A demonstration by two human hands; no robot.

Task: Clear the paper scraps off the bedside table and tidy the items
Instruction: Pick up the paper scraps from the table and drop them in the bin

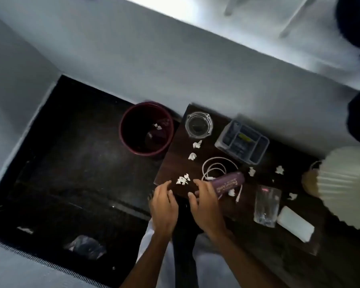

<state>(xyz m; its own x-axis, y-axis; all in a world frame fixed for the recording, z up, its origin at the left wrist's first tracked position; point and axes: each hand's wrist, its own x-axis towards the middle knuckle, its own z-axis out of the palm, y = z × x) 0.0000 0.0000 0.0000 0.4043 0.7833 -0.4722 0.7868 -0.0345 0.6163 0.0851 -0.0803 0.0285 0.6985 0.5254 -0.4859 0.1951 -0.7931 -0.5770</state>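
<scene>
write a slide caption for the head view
Both hands reach for paper scraps on the dark bedside table, bin alongside.

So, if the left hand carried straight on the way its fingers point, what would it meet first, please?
Most likely the cluster of paper scraps just beyond the left hand fingers, though depth is hard to judge.

You see white crumpled paper scraps [183,180] scattered over the dark wooden bedside table [175,154]: one cluster lies near its front left corner, two sit along the left edge, others dot the right side.
</scene>
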